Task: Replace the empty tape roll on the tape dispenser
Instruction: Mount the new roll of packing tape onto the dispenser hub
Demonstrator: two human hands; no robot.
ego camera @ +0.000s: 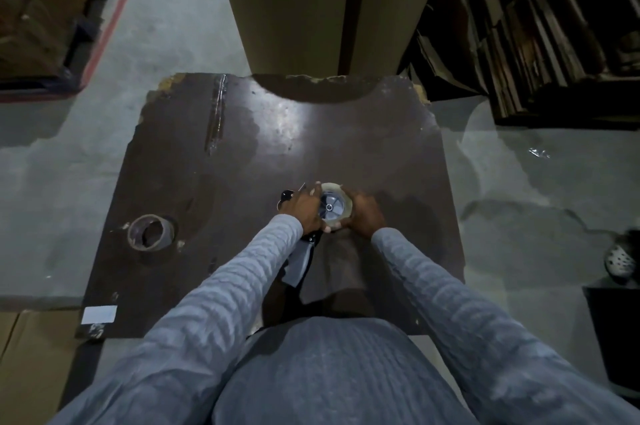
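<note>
A black tape dispenser (300, 262) lies on the dark board (242, 161), its handle pointing toward me. A pale ring of tape or core (347, 200) sits around its grey hub wheel (331, 207). My left hand (304, 211) grips the dispenser on the left side of the wheel. On the right side, my right hand (365, 217) curls round that ring. A brown roll of tape (150, 232) lies flat on the board, far left of both hands.
The board lies on a grey concrete floor. A tall cardboard box (325, 5) stands at its far edge. Stacked cardboard (540, 30) fills the back right, a pallet of boxes (38, 16) the back left. A white label (99, 315) is at the board's near left corner.
</note>
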